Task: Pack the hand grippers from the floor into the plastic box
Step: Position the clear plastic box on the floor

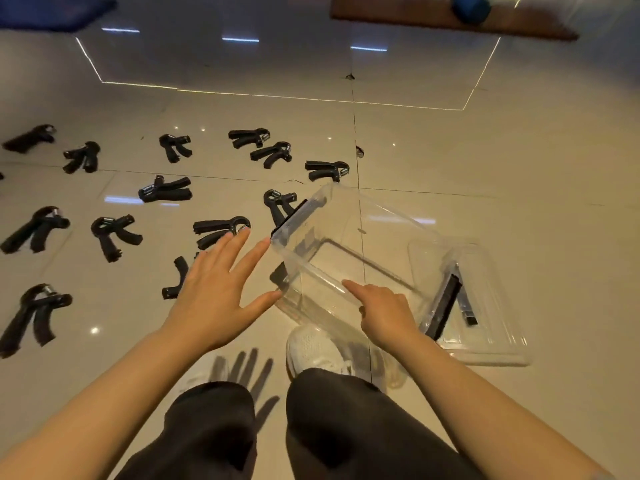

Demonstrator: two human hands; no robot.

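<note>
A glossy tiled floor (450, 150) fills the view, with a blue mat (52, 10) at the far left and a brown board (398, 13) at the far right. The clear box (349, 216) sits just ahead of the person's knees, tipped up on one side, and nothing shows inside it. Its lid (502, 334) lies flat on the floor to the right, touching or just under the box's right end; which, I cannot tell. The black latches (446, 306) show through the plastic there.

The left hand (211, 299) hovers flat with fingers spread and straight, holding nothing, its fingertips near the box's left wall and over 1 gripper (221, 230). The right hand (384, 313) has its forefinger out along the box's near rim and the other fingers curled under; whether they pinch the rim I cannot tell. A white shoe (315, 348) sits below the box.

About 13 hand grippers (114, 233) lie scattered across the floor to the left, well apart from each other, 1 (277, 202) just beside the box's far left corner.

By my reading, packing has not begun: the box is opened and being set in place, and every gripper in view remains to be picked up
</note>
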